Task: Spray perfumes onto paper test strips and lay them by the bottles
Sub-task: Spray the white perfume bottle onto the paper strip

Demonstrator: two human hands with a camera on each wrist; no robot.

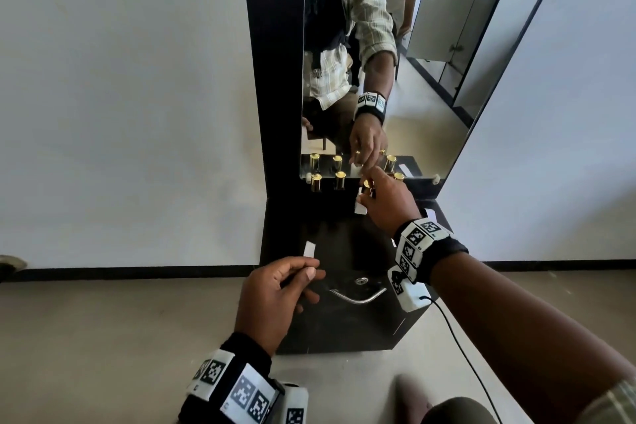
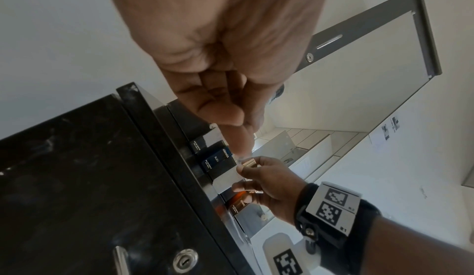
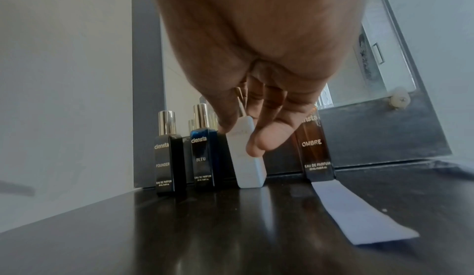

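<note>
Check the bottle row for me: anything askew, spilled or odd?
The white bottle leans right, out of line with the upright FOUNDER, BLEU and OMBRE bottles. The right hand grips it, so it is likely mid-lift. No spill shows.

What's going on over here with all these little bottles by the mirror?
A person is testing perfumes. The right hand grips the white bottle, tilted, in a row with the FOUNDER bottle, BLEU bottle and OMBRE bottle. The left hand pinches a paper strip. Another strip lies before OMBRE.
</note>
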